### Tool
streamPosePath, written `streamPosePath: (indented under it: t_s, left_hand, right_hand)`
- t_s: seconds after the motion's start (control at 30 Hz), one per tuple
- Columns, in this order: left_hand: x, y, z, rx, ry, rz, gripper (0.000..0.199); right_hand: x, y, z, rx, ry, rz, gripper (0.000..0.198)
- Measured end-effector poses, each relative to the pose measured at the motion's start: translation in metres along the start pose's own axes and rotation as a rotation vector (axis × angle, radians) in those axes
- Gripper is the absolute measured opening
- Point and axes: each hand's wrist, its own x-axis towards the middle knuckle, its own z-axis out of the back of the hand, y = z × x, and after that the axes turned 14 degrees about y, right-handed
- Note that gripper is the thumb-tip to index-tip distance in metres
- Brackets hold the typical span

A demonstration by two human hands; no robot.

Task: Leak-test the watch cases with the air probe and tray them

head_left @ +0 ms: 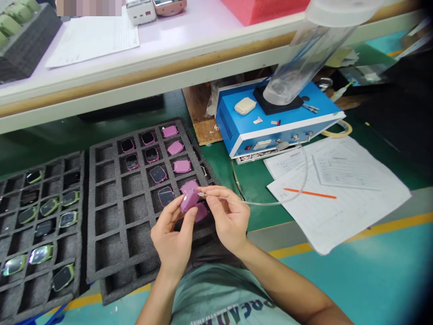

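Note:
My left hand [176, 230] grips a purple watch case [190, 197] between thumb and fingers, tilted above the foam tray. Pinched in my right hand [228, 216] is the metal tip of a thin clear tube [264, 203], which meets the right edge of the case. From there the tube loops over to the front of a blue box-shaped device [260, 140]. Just under my hands, the dark grey foam tray [108, 241] holds several purple cases and dark-faced watches in its compartments. Another purple case [202, 211] shows partly below the held one.
At the left, a second foam tray [35, 289] carries green-rimmed watches. A clear cylinder [297, 67] stands on the blue device, beside a cream case [245, 106]. An orange stick [309, 193] lies on paper sheets [341, 221] at the right. A raised shelf edge [162, 67] crosses behind.

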Motion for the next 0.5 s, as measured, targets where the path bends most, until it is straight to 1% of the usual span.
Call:
streamPosePath:
  t_s: [0.37,0.5]
  left_hand:
    - [-0.0004,0.0024,0.0006,0.011,0.01,-0.016,0.03]
    - [-0.0005,0.0027,0.0013,0.029,0.008,-0.048,0.029]
  right_hand:
    - [-0.0003,-0.0001,0.0005,-0.013,0.007,0.004,0.01]
    - [-0.0005,-0.0004,0.0003,-0.018,0.006,0.013,0.009]
